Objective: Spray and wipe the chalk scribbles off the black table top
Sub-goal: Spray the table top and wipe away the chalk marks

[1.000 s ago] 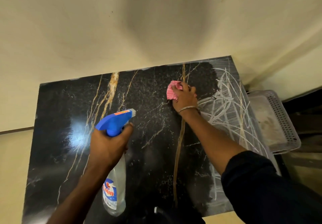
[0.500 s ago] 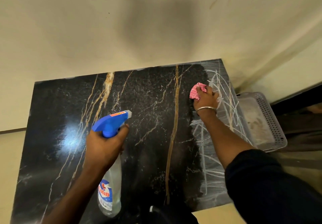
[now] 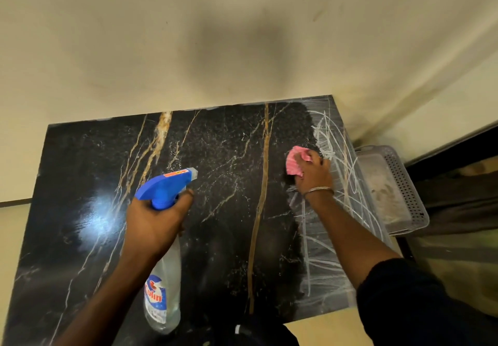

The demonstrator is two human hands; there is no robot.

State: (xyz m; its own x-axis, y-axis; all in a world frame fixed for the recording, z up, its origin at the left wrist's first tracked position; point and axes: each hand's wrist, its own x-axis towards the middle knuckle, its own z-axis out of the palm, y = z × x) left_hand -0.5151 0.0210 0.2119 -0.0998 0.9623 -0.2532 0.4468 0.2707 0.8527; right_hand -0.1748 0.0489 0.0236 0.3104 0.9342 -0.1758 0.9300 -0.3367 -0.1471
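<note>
The black marble-patterned table top (image 3: 221,162) has gold veins. White chalk scribbles (image 3: 336,184) cover its right strip, from the far corner down to the near edge. My right hand (image 3: 312,173) grips a bunched pink cloth (image 3: 292,163) and presses it on the table at the left border of the scribbles. My left hand (image 3: 153,219) holds a clear spray bottle (image 3: 164,286) by its neck, just under the blue trigger head (image 3: 164,186). The nozzle points toward the far right, above the table's middle.
A cream wall (image 3: 242,35) runs behind the table. A perforated plastic basket (image 3: 404,184) stands just off the table's right edge. Cream floor (image 3: 13,227) shows on the left. A dark sleeve (image 3: 420,297) covers my right upper arm.
My right hand slid the cloth right toward the scribbles, then came back down and left a little. The spray bottle stayed held above the table's middle.
</note>
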